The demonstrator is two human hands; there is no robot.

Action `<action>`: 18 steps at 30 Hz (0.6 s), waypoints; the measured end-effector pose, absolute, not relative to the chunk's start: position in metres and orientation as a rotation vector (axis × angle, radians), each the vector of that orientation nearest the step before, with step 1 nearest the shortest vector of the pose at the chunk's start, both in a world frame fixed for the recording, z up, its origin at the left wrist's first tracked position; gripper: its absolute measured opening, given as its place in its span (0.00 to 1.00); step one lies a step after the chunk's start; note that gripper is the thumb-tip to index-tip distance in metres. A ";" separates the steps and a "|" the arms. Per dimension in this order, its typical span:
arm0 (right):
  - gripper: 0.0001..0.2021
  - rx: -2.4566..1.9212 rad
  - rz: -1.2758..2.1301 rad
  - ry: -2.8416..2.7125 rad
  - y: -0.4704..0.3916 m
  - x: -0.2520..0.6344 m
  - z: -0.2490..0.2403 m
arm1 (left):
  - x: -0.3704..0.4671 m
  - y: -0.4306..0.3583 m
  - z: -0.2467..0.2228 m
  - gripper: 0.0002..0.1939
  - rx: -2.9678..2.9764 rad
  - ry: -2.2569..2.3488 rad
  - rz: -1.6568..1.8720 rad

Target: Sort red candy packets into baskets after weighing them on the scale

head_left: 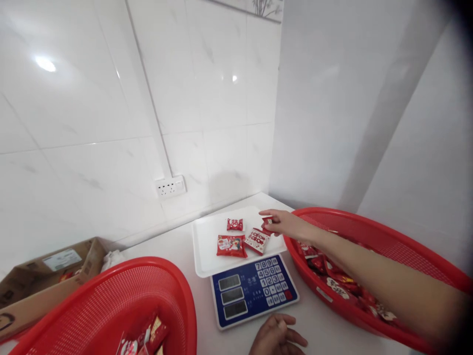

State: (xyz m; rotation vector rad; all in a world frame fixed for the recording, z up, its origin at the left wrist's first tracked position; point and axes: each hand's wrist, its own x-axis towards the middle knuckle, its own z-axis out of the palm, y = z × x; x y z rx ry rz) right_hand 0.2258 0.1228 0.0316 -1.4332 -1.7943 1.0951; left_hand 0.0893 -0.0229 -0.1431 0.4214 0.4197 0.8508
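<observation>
My right hand [283,223] is closed on a small red packet [267,224], held at the right side of the white weighing tray [207,261]. On that tray lie a small red and white packet [235,224], a larger red packet [231,246] and a white packet with red print [257,240]. Below the tray sits the scale's blue keypad panel [254,291], its displays dark. My left hand [277,337] rests near the panel's front edge, fingers loosely bent and apart, with nothing visible in it.
A red basket [388,234] of wrapped packets stands at the right, under my right forearm. Another red basket [148,268] with several packets is at the lower left, beside a cardboard box [44,291]. Tiled wall with a socket [170,187] rises behind the table.
</observation>
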 end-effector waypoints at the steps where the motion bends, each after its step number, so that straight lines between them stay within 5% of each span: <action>1: 0.21 -1.435 1.092 -1.804 0.119 0.229 0.033 | 0.089 -0.024 -0.140 0.17 0.420 0.441 0.841; 18: 0.18 -1.443 1.025 -1.938 0.096 0.233 0.042 | 0.083 -0.035 -0.115 0.17 0.444 0.577 0.856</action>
